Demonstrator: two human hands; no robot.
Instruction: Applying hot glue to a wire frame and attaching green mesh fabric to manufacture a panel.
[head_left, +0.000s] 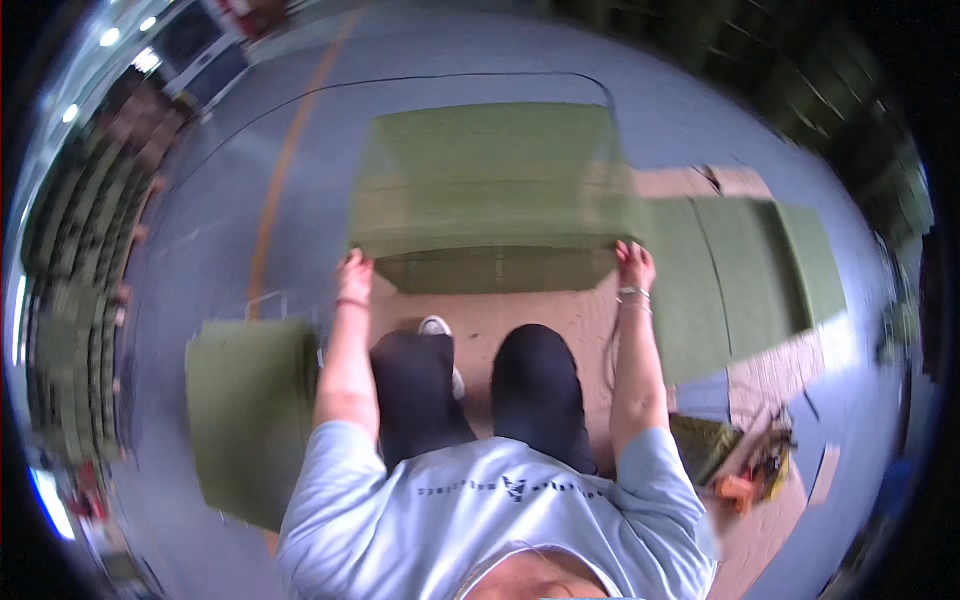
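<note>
A large green box-like piece (490, 185) is spread out in front of me, blurred and looking half see-through. At the left end of its near edge, my left hand (356, 272) is closed on the rim. The right end of that same edge is pinched in my right hand (634, 265), which has bands at the wrist. Below the held edge, a darker green inner face (500, 272) shows. Whether the piece is cardboard or cloth cannot be made out.
Brown cardboard (470, 318) lies beneath my legs. Flat green sheets (700, 280) rest at right, and another green piece (245, 410) stands at left. Tools with an orange item (735, 492) are at lower right. A dark cable (440, 77) crosses the floor; green stacks (75, 330) line the far left.
</note>
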